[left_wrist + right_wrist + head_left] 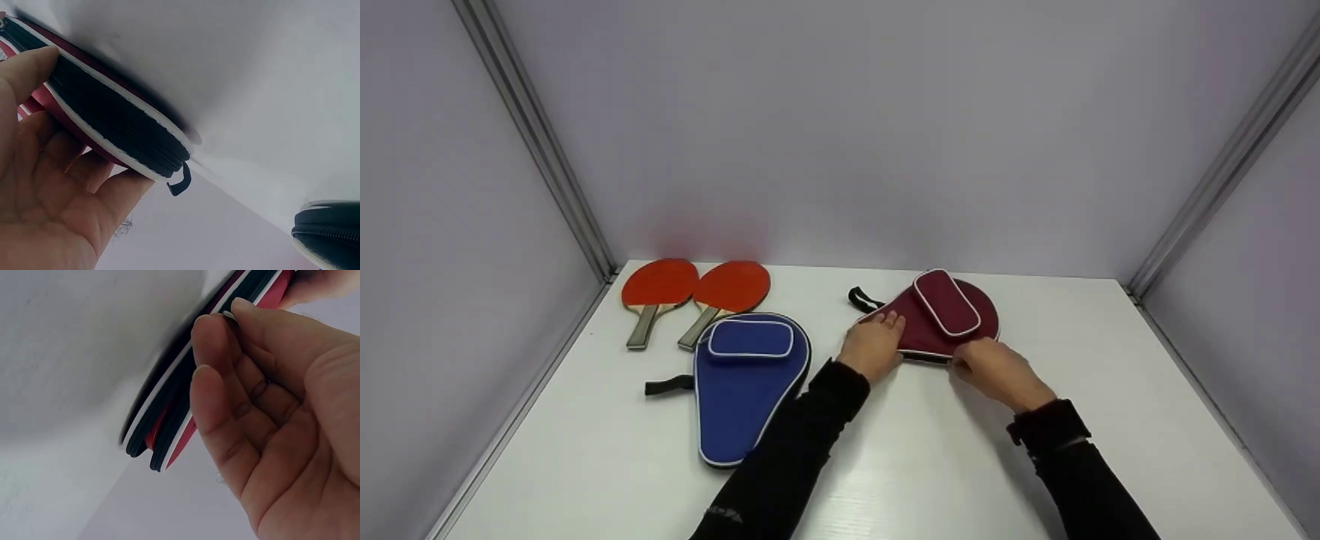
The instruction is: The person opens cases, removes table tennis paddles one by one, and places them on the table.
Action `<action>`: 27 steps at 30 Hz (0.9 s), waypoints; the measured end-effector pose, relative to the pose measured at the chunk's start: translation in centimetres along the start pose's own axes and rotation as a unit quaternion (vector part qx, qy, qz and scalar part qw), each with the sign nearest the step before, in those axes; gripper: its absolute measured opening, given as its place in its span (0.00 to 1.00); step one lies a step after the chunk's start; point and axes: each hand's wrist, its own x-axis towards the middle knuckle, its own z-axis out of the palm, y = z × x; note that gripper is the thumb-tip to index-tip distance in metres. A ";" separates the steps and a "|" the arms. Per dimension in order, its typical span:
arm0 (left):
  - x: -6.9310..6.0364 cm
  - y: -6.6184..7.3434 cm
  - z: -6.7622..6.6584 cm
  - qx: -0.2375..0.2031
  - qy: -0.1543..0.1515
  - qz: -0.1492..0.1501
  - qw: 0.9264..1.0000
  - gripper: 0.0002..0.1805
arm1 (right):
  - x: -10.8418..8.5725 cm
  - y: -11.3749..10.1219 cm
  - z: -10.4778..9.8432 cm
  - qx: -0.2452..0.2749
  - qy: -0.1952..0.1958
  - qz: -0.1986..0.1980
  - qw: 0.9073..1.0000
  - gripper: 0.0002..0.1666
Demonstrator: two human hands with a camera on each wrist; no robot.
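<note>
A dark red table tennis bat case [911, 322] with white piping and a raised pocket [947, 302] lies flat at the centre right. My left hand [874, 345] holds its narrower left part, fingers over the top and thumb [36, 64] against the black side band. At the near edge my right hand [994, 367] pinches a small pale zip pull [228, 315] between thumb and forefinger. Beyond that hand, in the right wrist view, the zip bands stand apart, with something red [154, 433] in the gap; whether it is a bat or lining I cannot tell.
A blue bat case [742, 397] with a black strap [669, 385] lies beside my left forearm. Behind it are two orange-red bats, one at the far left [661, 281] and one [735, 285] whose handle reaches the blue case. Pale walls [840, 135] enclose the white table [907, 465].
</note>
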 end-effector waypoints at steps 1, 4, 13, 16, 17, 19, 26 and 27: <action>0.0 0.2 0.0 0.006 -0.002 -0.002 1.000 0.45 | 0.1 0.0 0.1 -0.001 0.003 -0.002 1.000 0.08; -0.2 0.8 0.0 0.027 -0.011 -0.009 1.000 0.45 | 0.2 -0.1 0.4 -0.004 0.012 -0.009 1.000 0.08; -2.4 3.4 -2.4 0.029 -0.027 -0.031 0.999 0.48 | 0.5 -0.2 0.8 -0.009 0.032 -0.010 0.999 0.10; -4.1 3.7 -4.6 -0.007 -0.036 -0.024 0.999 0.47 | 0.5 -0.1 1.0 -0.007 0.035 -0.001 0.999 0.10; -4.7 3.8 -5.5 -0.010 -0.039 -0.020 0.999 0.47 | 0.5 0.0 1.0 -0.006 0.035 0.004 0.999 0.10; -5.8 3.8 -6.8 -0.006 -0.040 -0.007 0.999 0.46 | 0.5 0.0 0.9 -0.001 0.031 0.015 0.999 0.12; -8.8 3.4 -10.2 -0.060 -0.067 0.054 0.994 0.42 | 0.2 0.7 0.6 -0.011 0.036 0.051 0.998 0.19; -9.2 3.5 -10.3 -0.062 -0.064 0.064 0.994 0.41 | 0.2 1.0 0.7 -0.015 0.041 0.049 0.998 0.19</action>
